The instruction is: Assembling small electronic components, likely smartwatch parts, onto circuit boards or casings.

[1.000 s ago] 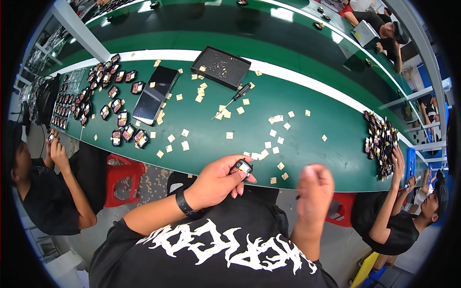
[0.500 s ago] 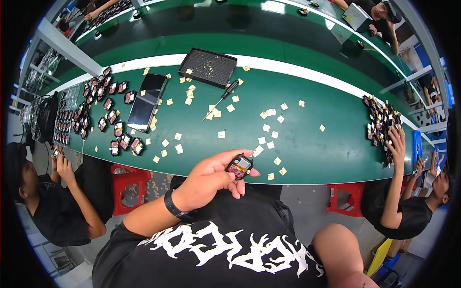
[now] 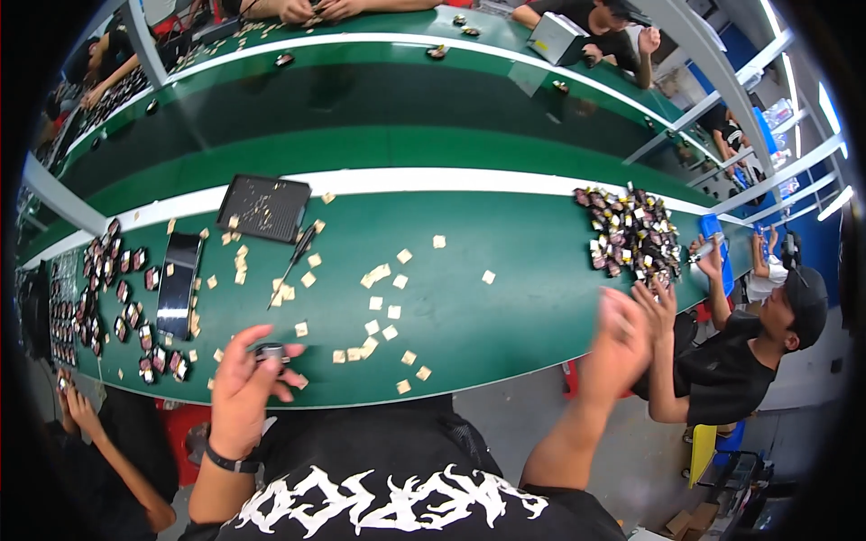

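My left hand (image 3: 242, 383) is closed around a small black watch case (image 3: 271, 352), held above the front edge of the green table; in the current frame its face is mostly hidden by my fingers. My right hand (image 3: 621, 335) is raised at the right, smeared by motion, so I cannot tell what its fingers do. Just beyond it is a big pile of similar watch cases (image 3: 631, 230) with white and yellow bits. A co-worker's hand (image 3: 658, 307) is right beside mine, at the near side of that pile.
Small pale square pieces (image 3: 374, 304) are scattered over the green table (image 3: 505, 316). A black tray (image 3: 263, 207), a screwdriver (image 3: 293, 261) and a dark phone (image 3: 179, 287) lie to the left. More watch cases (image 3: 131, 316) sit past the phone. People sit on both sides.
The view has swung to the right. My right arm has come up and reached toward the pile at the right. The left hand still holds the watch case, now turned so its inside shows less.
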Demonstrator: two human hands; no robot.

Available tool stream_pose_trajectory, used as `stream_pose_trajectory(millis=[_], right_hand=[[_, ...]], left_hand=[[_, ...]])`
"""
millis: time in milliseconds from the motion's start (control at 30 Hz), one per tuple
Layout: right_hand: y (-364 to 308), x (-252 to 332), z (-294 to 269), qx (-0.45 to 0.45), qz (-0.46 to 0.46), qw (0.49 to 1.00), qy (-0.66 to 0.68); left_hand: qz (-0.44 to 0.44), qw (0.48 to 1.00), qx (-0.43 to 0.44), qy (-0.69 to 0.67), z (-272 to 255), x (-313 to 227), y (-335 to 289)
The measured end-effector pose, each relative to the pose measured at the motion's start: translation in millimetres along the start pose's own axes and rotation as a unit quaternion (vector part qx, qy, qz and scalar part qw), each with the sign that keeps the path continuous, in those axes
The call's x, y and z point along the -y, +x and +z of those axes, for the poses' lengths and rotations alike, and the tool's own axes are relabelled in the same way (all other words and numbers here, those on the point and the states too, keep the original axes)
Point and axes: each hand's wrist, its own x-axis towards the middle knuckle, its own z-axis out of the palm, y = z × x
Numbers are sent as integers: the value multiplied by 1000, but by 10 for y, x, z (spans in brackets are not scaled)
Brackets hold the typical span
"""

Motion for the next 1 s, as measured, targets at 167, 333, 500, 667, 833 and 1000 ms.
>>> stream_pose_trajectory(millis=[167, 333, 500, 667, 833, 1000], right_hand=[[302, -1150, 276, 23, -1, 955, -297], [669, -1110, 427, 114, 95, 898, -415], [764, -1598, 338, 107, 85, 889, -437], [825, -1850, 324, 119, 64, 886, -444], [604, -1276, 440, 50, -61, 869, -488], [529, -1062, 403, 36, -86, 899, -427]], left_hand=[[82, 990, -94, 59, -480, -19, 65], [151, 955, -240, 81, -990, -52, 7], [212, 904, -358, 99, -1670, -23, -28], [174, 846, -480, 151, -2290, -32, -138], [151, 787, -538, 262, -2856, 30, -139], [182, 688, -553, 433, -3199, 189, -14]])
